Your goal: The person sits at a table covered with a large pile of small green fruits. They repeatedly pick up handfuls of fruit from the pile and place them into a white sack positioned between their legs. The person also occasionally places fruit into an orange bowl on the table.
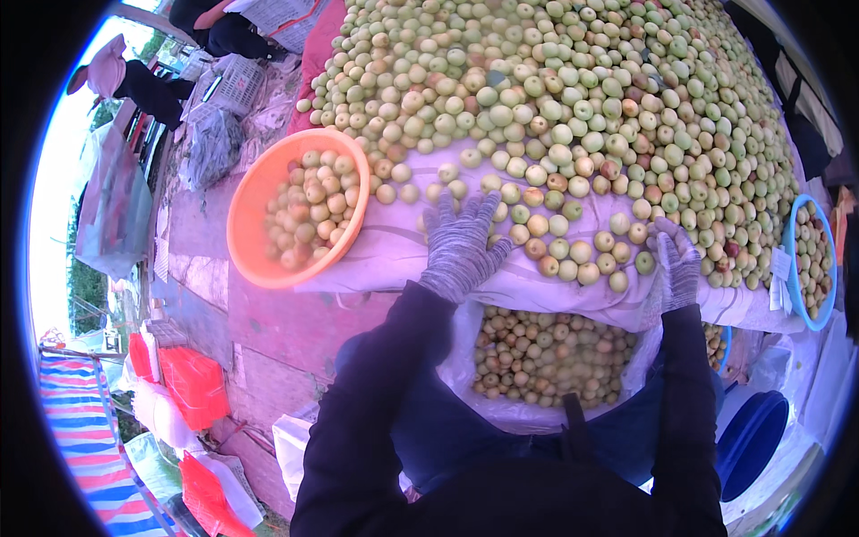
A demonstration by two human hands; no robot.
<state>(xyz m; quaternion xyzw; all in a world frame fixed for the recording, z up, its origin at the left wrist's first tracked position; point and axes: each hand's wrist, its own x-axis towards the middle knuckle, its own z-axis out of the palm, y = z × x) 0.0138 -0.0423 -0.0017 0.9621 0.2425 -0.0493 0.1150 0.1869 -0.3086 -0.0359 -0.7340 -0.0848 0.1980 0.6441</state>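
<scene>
Closest to us, two dark sleeves (362,430) run up over the person's lap, and between the knees sits a container lined with pale plastic (463,349), a broad layer of fruit (555,358) inside it! Off to the right, a dark blue bucket (756,447).

Up over the edge onto the cloth-covered surface (385,255), and here's the action. The left grip (461,255), in a grey glove, lies palm down, fingers splayed, clasping nothing that shows; its fingertips are right at the near edge of the loose round fruits (580,251). Those sit in a scattered patch between the two grips, just right of the left one's thumb. Across to the right grip (677,268), gloved too, fingers bent at the patch's other side: a green fruit (644,262) is just beside it, but whether anything is in those fingers, you cannot tell.

Out wide, an orange basin (238,224) of fruit tilts on the left, a light blue basin (833,273) of fruit on the right. Beyond the grips, the great heap of fruit (573,98) spreads away! Far upper left: a grey crate (237,85) and another person in dark clothing (224,31).
</scene>
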